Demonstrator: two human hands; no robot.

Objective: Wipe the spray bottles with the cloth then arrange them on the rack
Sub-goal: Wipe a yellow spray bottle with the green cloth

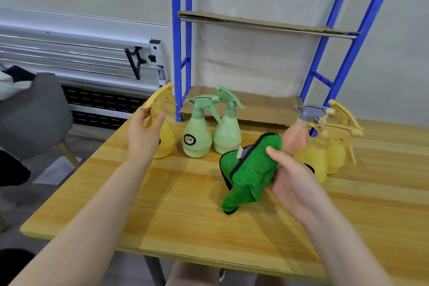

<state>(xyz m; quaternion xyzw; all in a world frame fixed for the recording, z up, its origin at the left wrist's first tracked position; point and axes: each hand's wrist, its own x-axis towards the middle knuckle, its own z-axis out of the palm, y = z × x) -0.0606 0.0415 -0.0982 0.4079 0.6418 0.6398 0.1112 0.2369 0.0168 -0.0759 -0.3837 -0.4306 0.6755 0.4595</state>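
At the counter's [185,193] far left edge, the left hand [141,132] is curling its fingers and thumb around the neck of an upright yellow plastic spray bottle [163,134], its long axis standing vertical. Well to the right, the right hand [292,183] is gripping a bunched green microfibre cloth [250,169], so bottle and cloth likely need bringing together before wiping.

Bright green cloth [251,169] edged black, yellow, pale green and pink bottles, blue rack [181,53], yellow-wood table [185,204]
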